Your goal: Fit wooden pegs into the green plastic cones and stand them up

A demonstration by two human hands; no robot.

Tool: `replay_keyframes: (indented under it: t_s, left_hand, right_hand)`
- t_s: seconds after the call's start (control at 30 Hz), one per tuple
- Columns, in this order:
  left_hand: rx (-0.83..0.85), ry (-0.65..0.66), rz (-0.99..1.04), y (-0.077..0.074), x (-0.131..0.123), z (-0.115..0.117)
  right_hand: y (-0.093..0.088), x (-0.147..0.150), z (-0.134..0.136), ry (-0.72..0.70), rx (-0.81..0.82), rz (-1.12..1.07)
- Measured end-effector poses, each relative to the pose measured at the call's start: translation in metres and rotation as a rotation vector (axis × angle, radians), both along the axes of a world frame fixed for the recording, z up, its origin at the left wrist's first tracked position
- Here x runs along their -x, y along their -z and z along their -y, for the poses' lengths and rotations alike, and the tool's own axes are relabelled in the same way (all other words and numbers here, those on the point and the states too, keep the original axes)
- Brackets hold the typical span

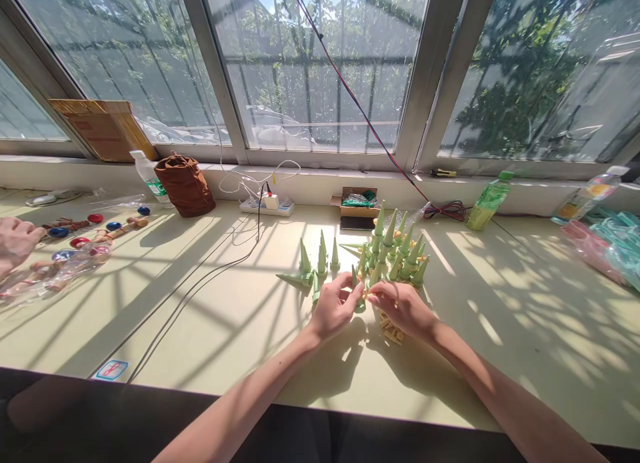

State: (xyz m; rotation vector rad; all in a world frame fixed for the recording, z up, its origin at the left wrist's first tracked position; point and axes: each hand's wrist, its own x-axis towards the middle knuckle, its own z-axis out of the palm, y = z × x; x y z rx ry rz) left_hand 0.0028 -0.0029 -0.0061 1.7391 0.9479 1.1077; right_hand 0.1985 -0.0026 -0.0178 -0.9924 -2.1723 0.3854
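Note:
Green pointed cones stand on the table in a dense cluster (393, 255) just beyond my hands. Several more cones (321, 256) are to the left, one of them lying on its side. My left hand (334, 306) is closed around a green cone (359, 305). Against that cone my right hand (404, 308) pinches a small pale-yellow piece (367, 294), its shape mostly covered by the fingers. A little pile of pale-yellow pieces (392, 332) lies below my right hand. Yellow bits also show among the clustered cones.
At far left another person's hand (17, 243) is near wooden toys with red and blue balls (80, 241). A brown pouch (184, 186), power strip (267, 207), small open carton (359, 206) and green bottle (490, 201) line the back. Black cables (200, 273) cross the table.

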Motion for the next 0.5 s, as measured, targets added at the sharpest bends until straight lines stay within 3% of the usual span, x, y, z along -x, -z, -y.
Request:
replay_keyframes:
  t_s: [0.5]
  left_hand:
    - [-0.001, 0.008, 0.002, 0.0005, 0.0004, -0.0003]
  right_hand:
    - [0.0003, -0.001, 0.0004, 0.006, 0.046, -0.013]
